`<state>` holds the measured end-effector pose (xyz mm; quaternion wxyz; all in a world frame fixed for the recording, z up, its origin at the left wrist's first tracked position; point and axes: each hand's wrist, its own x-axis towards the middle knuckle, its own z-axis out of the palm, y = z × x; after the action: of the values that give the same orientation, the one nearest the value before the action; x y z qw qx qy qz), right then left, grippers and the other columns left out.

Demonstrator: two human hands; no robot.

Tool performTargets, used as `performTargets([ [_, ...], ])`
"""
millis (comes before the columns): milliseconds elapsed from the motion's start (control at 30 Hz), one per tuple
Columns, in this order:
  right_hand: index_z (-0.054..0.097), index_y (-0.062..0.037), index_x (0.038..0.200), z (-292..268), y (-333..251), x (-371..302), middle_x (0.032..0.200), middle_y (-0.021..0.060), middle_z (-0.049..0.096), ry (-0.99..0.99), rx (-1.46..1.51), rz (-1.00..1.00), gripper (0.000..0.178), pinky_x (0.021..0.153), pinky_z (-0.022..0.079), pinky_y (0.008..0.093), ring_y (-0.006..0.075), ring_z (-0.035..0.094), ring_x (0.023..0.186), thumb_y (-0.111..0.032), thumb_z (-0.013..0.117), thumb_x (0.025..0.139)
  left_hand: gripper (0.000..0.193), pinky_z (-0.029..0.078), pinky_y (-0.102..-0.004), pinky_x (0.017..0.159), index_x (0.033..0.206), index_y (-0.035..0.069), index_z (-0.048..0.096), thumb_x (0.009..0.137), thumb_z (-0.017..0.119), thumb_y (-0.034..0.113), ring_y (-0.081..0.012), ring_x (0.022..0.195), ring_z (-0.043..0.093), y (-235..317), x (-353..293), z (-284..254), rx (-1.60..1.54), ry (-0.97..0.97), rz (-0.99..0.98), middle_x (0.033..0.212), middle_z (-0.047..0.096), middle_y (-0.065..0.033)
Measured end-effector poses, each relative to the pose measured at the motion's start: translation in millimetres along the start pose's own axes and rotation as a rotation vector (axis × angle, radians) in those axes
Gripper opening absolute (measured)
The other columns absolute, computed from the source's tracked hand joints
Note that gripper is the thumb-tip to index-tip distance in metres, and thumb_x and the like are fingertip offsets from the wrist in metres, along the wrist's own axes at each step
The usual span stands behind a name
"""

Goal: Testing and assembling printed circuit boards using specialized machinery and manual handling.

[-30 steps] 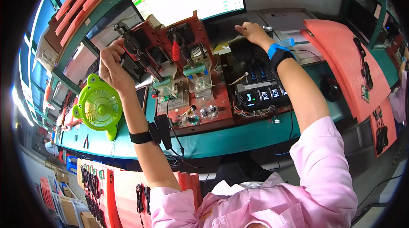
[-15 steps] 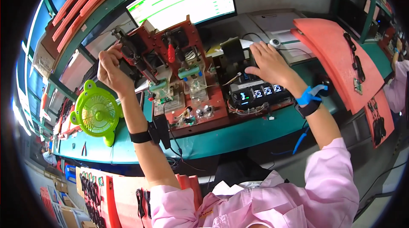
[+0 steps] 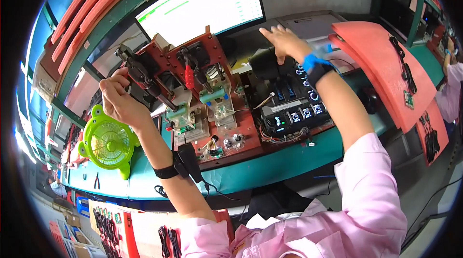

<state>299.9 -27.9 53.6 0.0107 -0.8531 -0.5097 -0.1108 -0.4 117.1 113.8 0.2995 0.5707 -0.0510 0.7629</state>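
My left hand (image 3: 123, 101) is curled beside the upper part of the left toggle clamp (image 3: 144, 77). Its fingers hide whatever may lie inside them. That clamp's plunger reaches down to a green block (image 3: 177, 112) over a clear fixture on the red test jig (image 3: 241, 135). A second clamp with a red handle (image 3: 189, 75) stands beside it, also over a green block (image 3: 213, 95). My right hand (image 3: 287, 43) is in the air with fingers stretched out, holding nothing. Below it are a dark rounded part (image 3: 266, 66) and a black panel with lit dials (image 3: 294, 106).
A monitor (image 3: 202, 5) stands behind the jig. To the left is a green frog-shaped fan (image 3: 110, 142), with pliers (image 3: 97, 181) nearer me. Pink foam sheets (image 3: 371, 65) carrying cables and a board lie to the right. More foam with cables (image 3: 149, 224) sits near my lap.
My right hand has moved away from me and slightly left, off the black panel. My left hand has come a little lower and left, still curled by the clamp. The view has shifted slightly.
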Motion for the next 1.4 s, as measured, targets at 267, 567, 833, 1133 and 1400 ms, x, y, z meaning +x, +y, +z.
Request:
performTargets([
  [267, 0.028, -0.0134, 0.132, -2, -4, 32, 0.125, 0.0152, 0.043, -0.312, 0.201, 0.095, 0.093, 0.091, 0.037, 0.043, 0.0284, 0.041, 0.116, -0.003, 0.076, 0.053, 0.04, 0.041, -0.0347, 0.077, 0.055, 0.004, 0.036, 0.091, 0.043, 0.022, -0.0249, 0.077, 0.055, 6, 4, -12, 0.04, -0.057, -0.062, 0.063, 0.047, -0.0103],
  [567, 0.032, -0.0066, 0.129, -31, 38, -63, 0.131, 0.0122, 0.035, 0.03, -0.095, 0.014, 0.083, 0.096, 0.031, 0.0425, 0.0284, 0.03, 0.124, -0.013, 0.072, 0.057, 0.043, 0.046, -0.0352, 0.058, 0.119, 0.007, 0.044, 0.082, 0.055, 0.026, -0.03, 0.073, 0.06, 94, -24, -23, 1.297, -0.749, -0.377, 0.078, 0.062, -0.0115],
  [833, 0.055, -0.0017, 0.102, 15, -24, -277, 0.098, 0.0158, 0.058, -0.483, 0.598, -0.605, 0.045, 0.075, 0.044, 0.0389, 0.0329, 0.055, 0.089, -0.033, 0.063, 0.071, 0.033, 0.033, -0.0449, 0.09, 0.069, 0.002, 0.055, 0.081, 0.054, 0.032, -0.0313, 0.073, 0.056, 120, -169, -187, 1.599, -1.005, -0.323, 0.07, 0.058, -0.0168],
  [1133, 0.059, -0.0029, 0.08, 95, -183, -219, 0.075, 0.0116, 0.059, 0.07, 1.056, -0.542, 0.017, 0.06, 0.046, 0.0367, 0.0298, 0.057, 0.068, -0.019, 0.057, 0.077, 0.031, 0.038, -0.0397, 0.072, 0.059, 0.001, 0.044, 0.083, 0.054, 0.018, -0.0319, 0.051, 0.048, 106, -180, -162, 1.382, -0.62, -0.515, 0.051, 0.046, -0.0154],
  [1400, 0.059, -0.0006, 0.073, 109, -197, -210, 0.065, 0.0084, 0.056, 0.179, 1.19, -0.39, 0.006, 0.049, 0.04, 0.0275, 0.0173, 0.053, 0.054, -0.006, 0.058, 0.076, 0.027, 0.029, -0.0385, 0.041, 0.065, 0.001, 0.041, 0.083, 0.055, 0.016, -0.0351, 0.044, 0.042, 134, -192, -181, 1.317, -0.499, -0.508, 0.051, 0.04, -0.0193],
])
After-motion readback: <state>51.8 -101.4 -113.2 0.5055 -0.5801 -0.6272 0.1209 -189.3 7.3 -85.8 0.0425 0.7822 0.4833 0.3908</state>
